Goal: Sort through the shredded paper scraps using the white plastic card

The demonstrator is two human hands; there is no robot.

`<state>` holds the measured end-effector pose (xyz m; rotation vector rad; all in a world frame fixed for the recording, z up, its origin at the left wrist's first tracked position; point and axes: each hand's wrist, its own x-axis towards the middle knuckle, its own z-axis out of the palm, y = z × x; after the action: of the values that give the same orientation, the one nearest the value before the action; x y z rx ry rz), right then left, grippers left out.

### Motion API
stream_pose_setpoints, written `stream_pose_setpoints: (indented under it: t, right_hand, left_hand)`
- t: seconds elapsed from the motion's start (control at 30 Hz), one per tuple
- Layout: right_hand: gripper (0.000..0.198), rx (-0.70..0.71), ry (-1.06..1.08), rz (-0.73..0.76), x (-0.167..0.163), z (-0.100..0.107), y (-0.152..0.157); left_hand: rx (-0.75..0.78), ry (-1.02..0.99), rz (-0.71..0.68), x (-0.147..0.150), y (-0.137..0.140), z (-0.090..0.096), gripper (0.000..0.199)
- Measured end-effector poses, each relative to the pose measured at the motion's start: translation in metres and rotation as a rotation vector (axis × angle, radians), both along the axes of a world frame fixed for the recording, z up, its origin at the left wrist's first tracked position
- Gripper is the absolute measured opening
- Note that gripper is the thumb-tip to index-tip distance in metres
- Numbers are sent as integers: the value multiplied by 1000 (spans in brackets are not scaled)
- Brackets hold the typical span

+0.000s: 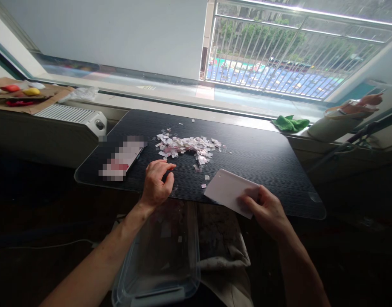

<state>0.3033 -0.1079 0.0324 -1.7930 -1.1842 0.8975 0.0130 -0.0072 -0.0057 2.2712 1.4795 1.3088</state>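
Note:
My right hand [270, 209] grips a thin white rectangular card [229, 188] by its right end, thumb on top. A small hole shows near the card's upper left corner, and its left edge is close to two loose scraps on the dark tabletop [256, 157]. Over the table's front edge is my left hand [158, 181], fingers bent and thumb apart, holding nothing. Beyond both hands lies a spread heap of small whitish and pink scraps [186, 146]. Below the front edge, under my left arm, a clear plastic bin [196, 260] has a few scraps inside.
A blurred-out flat device, perhaps a phone [123, 160], lies on the table's left side. Behind the table runs a windowsill with a green cloth [290, 123] and a pale vase-like container [326, 123]. A white radiator [76, 117] stands at left. A cable [55, 246] crosses the floor.

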Motion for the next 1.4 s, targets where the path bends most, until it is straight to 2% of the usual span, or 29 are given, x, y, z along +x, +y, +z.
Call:
stream_pose_setpoints:
  t: [0.13, 0.33, 0.6, 0.7, 0.9, 1.17, 1.4]
  right_hand:
    - [23, 17, 19, -5, -8, 2, 0]
    - [26, 41, -29, -120, 3, 3, -1]
    - [23, 27, 49, -33, -28, -5, -1]
    - [25, 48, 84, -51, -23, -4, -3]
    - [22, 16, -16, -96, -5, 3, -9]
    - [19, 3, 78, -37, -36, 4, -9]
    - [20, 32, 71, -15, -29, 3, 0]
  left_hand:
    - [-12, -11, -2, 0, 0, 1, 19]
    - [-28, -13, 6, 0, 0, 0, 19]
    - [-32, -15, 2, 1, 0, 0, 19]
    - [-38, -12, 7, 1, 0, 1, 20]
    - [-18, -10, 8, 1, 0, 0, 19]
    - [20, -20, -4, 1, 1, -3, 19]
    - [29, -15, -7, 0, 2, -5, 19]
